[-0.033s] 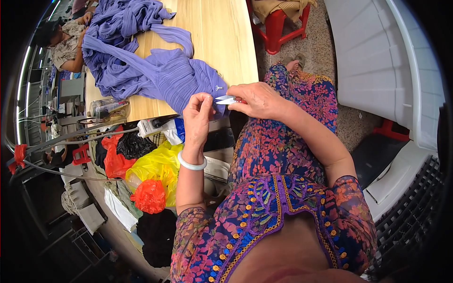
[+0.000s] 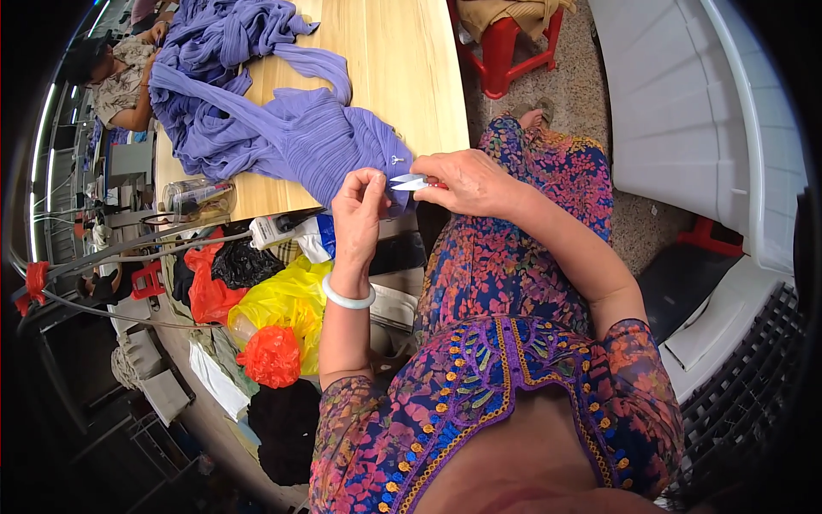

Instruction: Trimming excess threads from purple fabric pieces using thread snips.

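Across the near edge of the tabletop (image 2: 407, 64) lies the end of a purple pleated garment (image 2: 330, 141), a small metal piece (image 2: 396, 160) on it. Just beside that, parted snips (image 2: 413, 182) are clasped in the right hand (image 2: 471, 182), pointing at the left hand (image 2: 358, 206), whose fingertips are pinched together; whether on cloth or thread, I cannot tell. A slip could nick those fingertips; slack pleats straying between the blades could get cut.

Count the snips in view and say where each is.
1: the snips held in the right hand, blades pointing toward the left hand, near the purple cloth's lower edge. Others could be hidden under the cloth.
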`<state>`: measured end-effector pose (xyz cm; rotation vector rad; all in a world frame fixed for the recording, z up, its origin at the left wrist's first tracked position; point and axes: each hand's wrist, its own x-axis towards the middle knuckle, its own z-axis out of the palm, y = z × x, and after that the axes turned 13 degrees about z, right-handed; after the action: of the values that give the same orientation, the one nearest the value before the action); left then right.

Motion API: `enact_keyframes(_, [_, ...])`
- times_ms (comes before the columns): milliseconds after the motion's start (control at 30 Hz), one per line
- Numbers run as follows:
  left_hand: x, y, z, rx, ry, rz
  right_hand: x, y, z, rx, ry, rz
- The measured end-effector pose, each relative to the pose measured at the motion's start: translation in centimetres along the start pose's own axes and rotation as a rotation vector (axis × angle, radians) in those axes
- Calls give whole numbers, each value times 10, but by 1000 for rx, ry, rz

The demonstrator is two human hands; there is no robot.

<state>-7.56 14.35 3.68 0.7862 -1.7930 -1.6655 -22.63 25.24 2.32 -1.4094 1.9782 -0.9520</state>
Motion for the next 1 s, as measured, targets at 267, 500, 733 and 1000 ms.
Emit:
enact_keyframes(267, [-1,32,-5,-122,42,156,0,6,-3,92,-7,109])
enact_keyframes(500, [-16,50,4,-89,-382,48,-5,19,-7,253,70,206])
enact_keyframes(733, [-38,9,16,783,-683,379,-8,20,-5,292,86,204])
enact_keyframes(1000, [-20,-31,-47,706,175,256,-7,17,2,376,67,244])
